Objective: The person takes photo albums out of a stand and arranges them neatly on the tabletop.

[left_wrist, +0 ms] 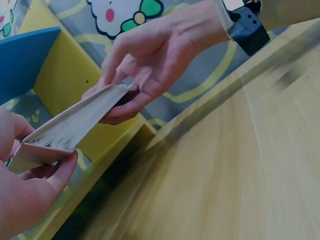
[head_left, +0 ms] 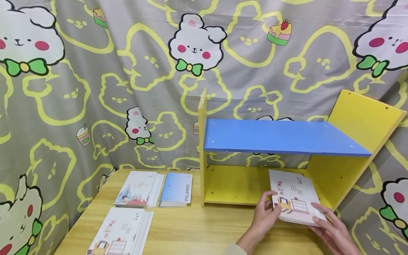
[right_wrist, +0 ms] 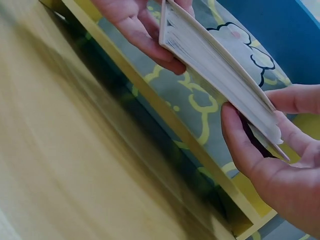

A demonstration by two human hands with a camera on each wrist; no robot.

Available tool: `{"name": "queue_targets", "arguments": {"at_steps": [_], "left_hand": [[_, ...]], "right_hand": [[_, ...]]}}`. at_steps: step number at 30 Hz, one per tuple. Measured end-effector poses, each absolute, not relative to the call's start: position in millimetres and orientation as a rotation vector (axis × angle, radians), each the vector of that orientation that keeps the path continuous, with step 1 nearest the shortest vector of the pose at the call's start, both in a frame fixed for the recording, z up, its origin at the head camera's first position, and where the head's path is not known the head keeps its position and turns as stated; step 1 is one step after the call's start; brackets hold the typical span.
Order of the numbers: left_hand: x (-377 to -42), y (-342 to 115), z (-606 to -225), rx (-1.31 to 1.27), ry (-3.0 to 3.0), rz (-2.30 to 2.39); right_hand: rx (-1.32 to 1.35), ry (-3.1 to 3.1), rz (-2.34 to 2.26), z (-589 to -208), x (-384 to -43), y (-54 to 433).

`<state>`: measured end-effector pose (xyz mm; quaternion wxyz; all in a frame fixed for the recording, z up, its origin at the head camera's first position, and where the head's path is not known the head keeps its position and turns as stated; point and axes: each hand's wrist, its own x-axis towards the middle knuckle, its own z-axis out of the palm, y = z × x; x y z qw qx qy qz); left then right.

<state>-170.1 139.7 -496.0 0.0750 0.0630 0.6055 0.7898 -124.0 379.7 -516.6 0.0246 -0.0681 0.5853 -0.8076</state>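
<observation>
Both hands hold one thin book (head_left: 298, 196) with a white cover showing a yellow armchair and a drawer chest. My left hand (head_left: 264, 216) pinches its left edge, thumb on the cover. At the opposite edge, my right hand (head_left: 333, 226) grips the lower right corner, thumb on top and fingers beneath. The book is tilted in front of the lower level of a yellow and blue shelf (head_left: 287, 138). Page edges of the book (left_wrist: 75, 122) show in the left wrist view. In the right wrist view, its covers (right_wrist: 220, 65) spread slightly at the right hand's end.
On the wooden table (head_left: 191, 233), left of the shelf, lie a stack of white books (head_left: 137, 187), a blue book marked POLAROID (head_left: 176, 189) and a nearer stack of white books (head_left: 119, 232). A patterned grey curtain (head_left: 153, 88) hangs behind and at both sides.
</observation>
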Motion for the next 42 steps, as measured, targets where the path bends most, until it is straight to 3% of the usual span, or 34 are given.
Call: {"name": "queue_targets", "arguments": {"at_steps": [7, 27, 42], "left_hand": [[-167.2, 133.6, -495.4, 0.273, 1.789, 2.38], [-156.8, 119.2, -489.9, 0.507, 1.785, 2.378], [-154.1, 104.0, -470.5, 0.687, 1.796, 2.35]], "right_hand": [[-0.108, 1.936, -2.399, -508.0, -121.3, 381.2], [-0.388, 1.662, -2.542, -496.3, -115.1, 383.4], [-0.444, 1.89, -2.515, -476.5, -108.6, 374.7]]}}
